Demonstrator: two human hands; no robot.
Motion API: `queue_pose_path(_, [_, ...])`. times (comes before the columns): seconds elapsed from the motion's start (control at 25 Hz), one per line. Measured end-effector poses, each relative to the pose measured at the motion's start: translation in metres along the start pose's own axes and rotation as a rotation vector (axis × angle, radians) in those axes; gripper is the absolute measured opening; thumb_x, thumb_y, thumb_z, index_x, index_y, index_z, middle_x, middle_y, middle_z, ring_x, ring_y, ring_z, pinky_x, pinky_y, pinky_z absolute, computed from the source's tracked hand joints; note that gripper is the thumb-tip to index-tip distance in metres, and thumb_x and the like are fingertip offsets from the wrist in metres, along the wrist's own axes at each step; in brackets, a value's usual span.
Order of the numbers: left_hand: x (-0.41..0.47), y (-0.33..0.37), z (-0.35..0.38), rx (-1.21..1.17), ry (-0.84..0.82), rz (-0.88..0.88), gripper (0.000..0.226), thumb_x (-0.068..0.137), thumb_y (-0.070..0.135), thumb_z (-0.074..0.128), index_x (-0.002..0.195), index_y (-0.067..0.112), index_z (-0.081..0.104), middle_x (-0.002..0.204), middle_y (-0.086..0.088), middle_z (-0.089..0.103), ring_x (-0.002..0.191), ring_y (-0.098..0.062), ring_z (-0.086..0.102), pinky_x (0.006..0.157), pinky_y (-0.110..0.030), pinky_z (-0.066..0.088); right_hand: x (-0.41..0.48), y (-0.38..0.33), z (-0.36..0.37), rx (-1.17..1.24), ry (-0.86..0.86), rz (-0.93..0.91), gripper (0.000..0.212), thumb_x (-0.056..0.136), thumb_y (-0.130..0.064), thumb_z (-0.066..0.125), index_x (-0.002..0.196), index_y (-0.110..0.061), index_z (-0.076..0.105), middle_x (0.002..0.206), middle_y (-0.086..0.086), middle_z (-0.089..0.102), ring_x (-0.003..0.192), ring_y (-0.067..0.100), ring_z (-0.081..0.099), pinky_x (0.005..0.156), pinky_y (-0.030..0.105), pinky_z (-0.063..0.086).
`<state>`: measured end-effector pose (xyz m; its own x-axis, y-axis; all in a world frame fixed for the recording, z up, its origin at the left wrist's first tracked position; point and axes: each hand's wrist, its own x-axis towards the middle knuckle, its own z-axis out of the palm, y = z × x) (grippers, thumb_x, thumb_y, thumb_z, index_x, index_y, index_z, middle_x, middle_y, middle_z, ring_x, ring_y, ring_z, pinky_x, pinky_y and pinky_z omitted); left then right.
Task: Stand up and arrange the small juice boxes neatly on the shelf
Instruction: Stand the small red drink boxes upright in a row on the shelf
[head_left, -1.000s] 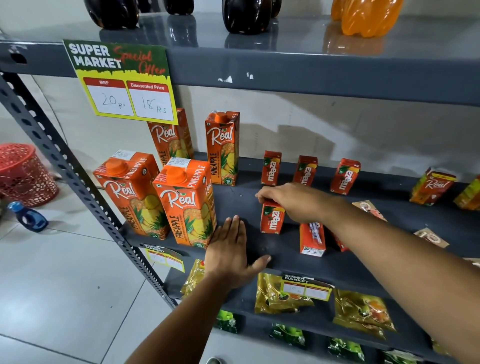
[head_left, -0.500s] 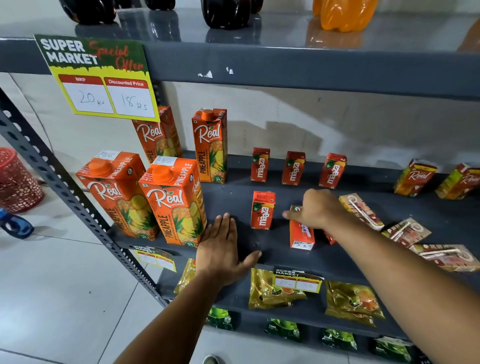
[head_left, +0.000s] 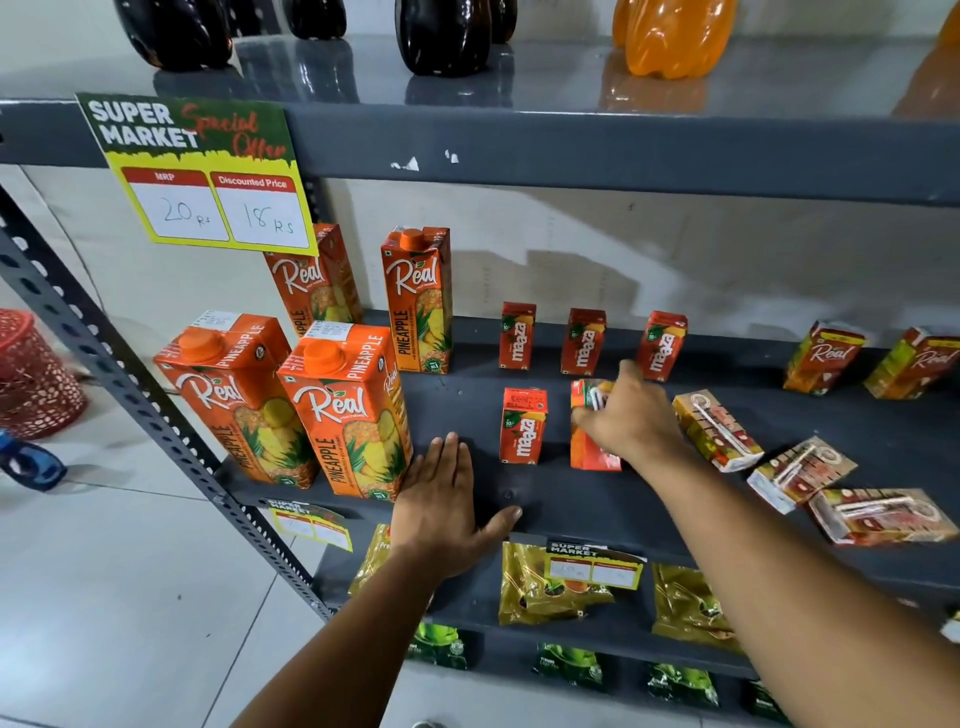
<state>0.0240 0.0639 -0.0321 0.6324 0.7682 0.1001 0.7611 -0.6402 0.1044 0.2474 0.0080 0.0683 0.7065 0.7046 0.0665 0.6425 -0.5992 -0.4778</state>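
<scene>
Standing a Maaza box (head_left: 592, 431) upright in my right hand (head_left: 631, 415), clasped at its top; left hand (head_left: 447, 512) flat, empty on the shelf (head_left: 571, 499). Next: square it beside its neighbour (head_left: 522, 426).

Two bare forearms come in from the bottom edge, and that is all of the person that shows. No sleeve, cuff, watch, bracelet or ring is on either one. The left hand (head_left: 447, 512) is broad across the back, its four fingers (head_left: 448, 457) of near-equal length with short, plain nails, and the thumb nail is likewise short and unpainted. The left forearm is slim and smooth. The right hand (head_left: 631, 415) shows knuckles and tendon lines across its back; its forearm looks thicker, being nearer the camera, and fills the lower right corner. Both wrists are uncovered.
</scene>
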Motion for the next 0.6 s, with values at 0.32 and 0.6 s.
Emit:
queue_pose_path(0.32, [-0.004,-0.002,-0.002,0.005,0.022,0.006,0.108,0.076,0.085,0.010,0.149,0.005,0.005,0.160,-0.012,0.006,0.146,-0.024,0.002,0.116,-0.038,0.003,-0.037,0.016,0.034,0.276,0.230,-0.127,0.071,0.071,-0.036,0.080,0.124,-0.010,0.041,0.113,0.014,0.054,0.091,0.023,0.056,0.065,0.031,0.044])
queue_pose_path(0.6, [-0.005,-0.001,-0.003,0.003,0.026,-0.002,0.108,0.075,0.084,0.010,0.149,0.006,0.005,0.160,-0.012,0.007,0.146,-0.024,0.003,0.117,-0.039,0.005,-0.045,0.029,0.042,0.341,0.205,-0.142,0.077,0.068,-0.045,0.082,0.123,-0.010,0.042,0.109,0.010,0.055,0.096,0.022,0.056,0.072,0.030,0.046])
